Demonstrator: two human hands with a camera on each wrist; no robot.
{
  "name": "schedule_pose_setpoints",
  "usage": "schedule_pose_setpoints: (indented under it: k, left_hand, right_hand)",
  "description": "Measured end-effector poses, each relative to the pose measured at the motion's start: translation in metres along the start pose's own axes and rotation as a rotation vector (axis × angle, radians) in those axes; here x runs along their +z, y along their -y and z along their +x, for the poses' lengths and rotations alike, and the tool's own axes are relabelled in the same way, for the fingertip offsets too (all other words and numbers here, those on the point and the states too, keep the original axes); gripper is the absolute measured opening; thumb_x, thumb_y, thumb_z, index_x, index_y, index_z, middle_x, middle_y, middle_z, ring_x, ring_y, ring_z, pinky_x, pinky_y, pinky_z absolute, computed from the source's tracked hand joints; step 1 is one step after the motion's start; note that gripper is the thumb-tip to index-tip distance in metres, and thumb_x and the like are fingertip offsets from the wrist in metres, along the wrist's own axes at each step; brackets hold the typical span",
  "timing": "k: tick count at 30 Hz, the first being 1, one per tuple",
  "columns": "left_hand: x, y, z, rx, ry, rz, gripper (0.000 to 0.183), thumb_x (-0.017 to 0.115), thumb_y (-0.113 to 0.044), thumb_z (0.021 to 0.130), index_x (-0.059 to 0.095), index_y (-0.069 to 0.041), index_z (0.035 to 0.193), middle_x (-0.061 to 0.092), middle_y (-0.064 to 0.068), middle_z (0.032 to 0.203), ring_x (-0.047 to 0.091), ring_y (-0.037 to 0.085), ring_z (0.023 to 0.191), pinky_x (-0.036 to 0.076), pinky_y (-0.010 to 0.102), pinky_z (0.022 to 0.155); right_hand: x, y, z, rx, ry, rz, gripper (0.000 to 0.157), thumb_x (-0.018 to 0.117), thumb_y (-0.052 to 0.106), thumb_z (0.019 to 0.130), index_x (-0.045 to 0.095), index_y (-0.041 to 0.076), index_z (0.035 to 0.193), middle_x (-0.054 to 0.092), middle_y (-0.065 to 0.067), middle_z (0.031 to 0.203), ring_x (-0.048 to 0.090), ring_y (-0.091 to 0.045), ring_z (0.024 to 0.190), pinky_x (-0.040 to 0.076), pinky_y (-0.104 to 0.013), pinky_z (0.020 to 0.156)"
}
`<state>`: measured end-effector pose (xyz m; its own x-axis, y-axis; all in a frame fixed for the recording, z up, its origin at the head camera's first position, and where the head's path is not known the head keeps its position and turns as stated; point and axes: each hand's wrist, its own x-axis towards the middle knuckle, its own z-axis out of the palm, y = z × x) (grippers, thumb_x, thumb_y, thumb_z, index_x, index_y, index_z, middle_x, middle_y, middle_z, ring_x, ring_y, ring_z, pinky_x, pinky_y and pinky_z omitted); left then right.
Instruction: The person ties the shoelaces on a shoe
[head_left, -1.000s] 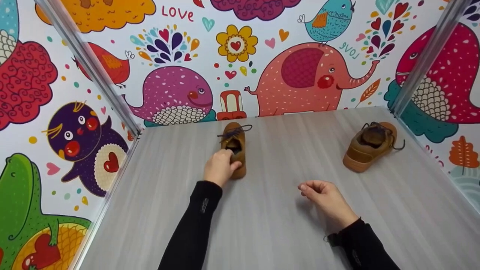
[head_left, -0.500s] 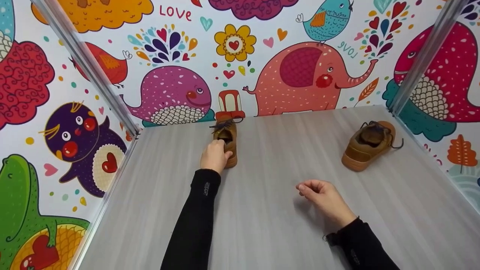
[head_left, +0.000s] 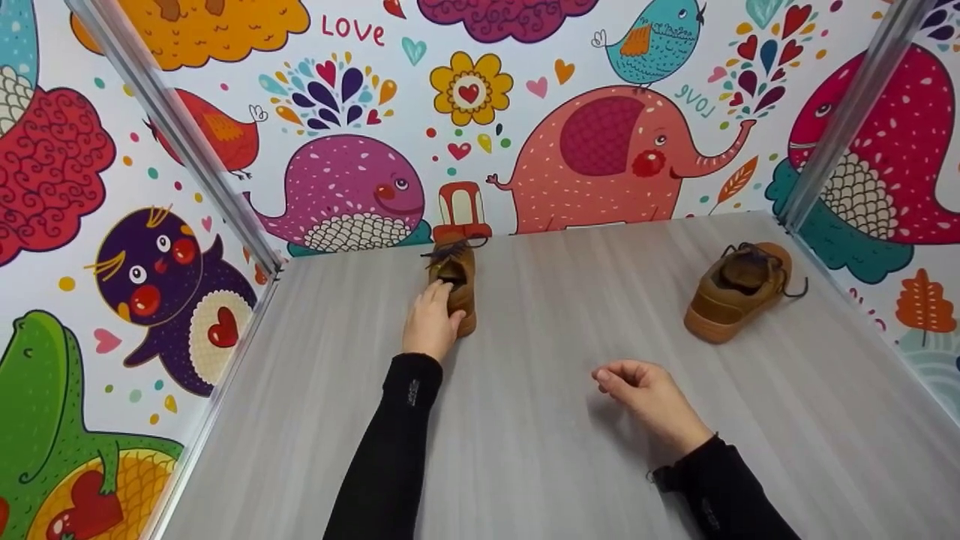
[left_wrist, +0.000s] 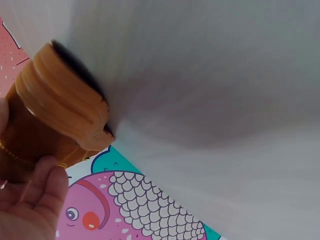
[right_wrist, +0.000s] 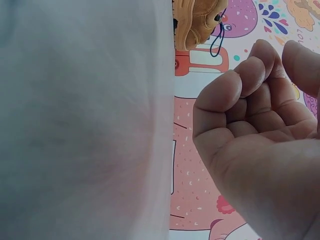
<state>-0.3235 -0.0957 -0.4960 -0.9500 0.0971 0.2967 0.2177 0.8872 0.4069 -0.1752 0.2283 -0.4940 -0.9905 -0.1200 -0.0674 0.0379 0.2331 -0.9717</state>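
Note:
A brown lace-up shoe point(head_left: 466, 304) stands against the back wall, toe forward, dark laces loose on top. My left hand point(head_left: 433, 321) is at its heel end, with fairly straight fingers over the shoe's opening. In the left wrist view the fingers point(left_wrist: 50, 186) lie along one side of the heel point(left_wrist: 62, 100), while part of the thumb shows at the left edge. My right hand point(head_left: 654, 399) holds nothing and hovers low over the floor panel, fingers loosely curled. A matching shoe point(head_left: 726, 304) sits farther right, angled, its laces trailing to the side.
The grey wood-grain surface point(head_left: 540, 435) is bounded by a back wall point(head_left: 469, 90) and side walls printed with cartoon animals. Metal corner posts point(head_left: 180, 142) rise at the left and right. Black sleeves cover both forearms.
The left hand has pushed the left shoe forward and slightly left to the back wall, and its fingers have since straightened. The right hand and the right shoe have stayed in place.

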Motion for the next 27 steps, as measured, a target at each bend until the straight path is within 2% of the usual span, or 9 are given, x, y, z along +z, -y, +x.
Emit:
schedule_pose_setpoints:
  k: [3, 6, 9, 11, 14, 17, 19, 23, 27]
  left_hand:
    - [0.002, 0.001, -0.007, -0.029, -0.009, -0.024, 0.067, 0.067, -0.03, 0.089, 0.037, -0.013, 0.146, 0.035, 0.01, 0.15, 0.043, 0.032, 0.129, 0.038, 0.047, 0.103]
    - [0.006, -0.002, -0.02, -0.056, -0.073, -0.014, 0.073, 0.068, -0.033, 0.088, 0.032, -0.009, 0.147, 0.033, 0.012, 0.151, 0.044, 0.032, 0.128, 0.04, 0.047, 0.101]
    - [0.009, -0.009, -0.039, -0.044, -0.152, 0.003, 0.064, 0.07, -0.032, 0.086, 0.044, -0.005, 0.138, 0.047, 0.013, 0.139, 0.052, 0.031, 0.118, 0.045, 0.046, 0.093]
    - [0.009, -0.016, -0.054, 0.001, -0.162, 0.008, 0.052, 0.071, -0.032, 0.085, 0.054, -0.007, 0.126, 0.058, 0.011, 0.125, 0.057, 0.03, 0.108, 0.047, 0.043, 0.089]
    - [0.009, -0.03, -0.08, 0.119, -0.118, -0.004, 0.037, 0.073, -0.033, 0.083, 0.064, -0.011, 0.111, 0.066, 0.006, 0.107, 0.061, 0.026, 0.098, 0.049, 0.04, 0.083]
    - [0.009, -0.043, -0.104, 0.238, -0.039, -0.011, 0.034, 0.072, -0.036, 0.083, 0.067, -0.012, 0.106, 0.068, 0.004, 0.102, 0.063, 0.022, 0.095, 0.05, 0.036, 0.082]
    - [0.009, -0.051, -0.117, 0.293, 0.003, -0.015, 0.035, 0.071, -0.039, 0.084, 0.067, -0.012, 0.106, 0.069, 0.004, 0.102, 0.064, 0.021, 0.094, 0.051, 0.035, 0.082]
    - [0.01, -0.062, -0.13, 0.335, 0.047, -0.005, 0.037, 0.07, -0.042, 0.084, 0.067, -0.013, 0.107, 0.068, 0.001, 0.102, 0.063, 0.018, 0.094, 0.05, 0.033, 0.084]
    - [0.01, -0.063, -0.13, 0.327, 0.061, -0.013, 0.036, 0.069, -0.042, 0.084, 0.067, -0.013, 0.107, 0.068, 0.0, 0.103, 0.063, 0.017, 0.096, 0.05, 0.032, 0.085]
  right_hand:
    - [0.0, 0.0, 0.0, 0.005, 0.004, -0.006, 0.029, 0.064, 0.03, 0.092, 0.069, 0.003, 0.103, 0.065, -0.024, 0.099, 0.059, -0.033, 0.093, 0.051, -0.031, 0.078]
    - [0.0, -0.008, 0.004, 0.002, 0.005, -0.015, 0.03, 0.064, 0.031, 0.091, 0.069, 0.004, 0.103, 0.065, -0.022, 0.099, 0.06, -0.033, 0.094, 0.051, -0.03, 0.077]
    - [0.0, -0.019, 0.009, -0.012, 0.003, -0.031, 0.034, 0.064, 0.033, 0.091, 0.068, 0.002, 0.105, 0.066, -0.021, 0.098, 0.06, -0.035, 0.095, 0.051, -0.027, 0.075]
    - [-0.001, -0.024, 0.011, -0.027, 0.0, -0.041, 0.039, 0.064, 0.036, 0.09, 0.068, 0.001, 0.106, 0.066, -0.019, 0.098, 0.06, -0.034, 0.094, 0.05, -0.026, 0.075]
    - [-0.001, -0.026, 0.012, -0.032, -0.006, -0.047, 0.043, 0.064, 0.039, 0.089, 0.068, 0.0, 0.106, 0.067, -0.019, 0.096, 0.06, -0.032, 0.092, 0.05, -0.026, 0.074]
    - [-0.001, -0.025, 0.012, -0.021, -0.005, -0.046, 0.044, 0.065, 0.042, 0.088, 0.068, 0.001, 0.106, 0.067, -0.019, 0.097, 0.06, -0.031, 0.091, 0.05, -0.027, 0.074]
    - [-0.002, -0.024, 0.013, -0.023, -0.009, -0.048, 0.044, 0.064, 0.042, 0.088, 0.068, 0.002, 0.106, 0.067, -0.019, 0.098, 0.06, -0.032, 0.092, 0.05, -0.027, 0.075]
    - [-0.008, -0.018, 0.01, -0.041, -0.051, -0.06, 0.038, 0.064, 0.038, 0.089, 0.069, 0.004, 0.105, 0.067, -0.018, 0.098, 0.061, -0.03, 0.092, 0.049, -0.024, 0.074]
    - [-0.025, -0.007, 0.008, -0.065, -0.136, -0.103, 0.031, 0.062, 0.032, 0.093, 0.069, 0.005, 0.106, 0.067, -0.017, 0.097, 0.06, -0.022, 0.084, 0.048, -0.024, 0.069]
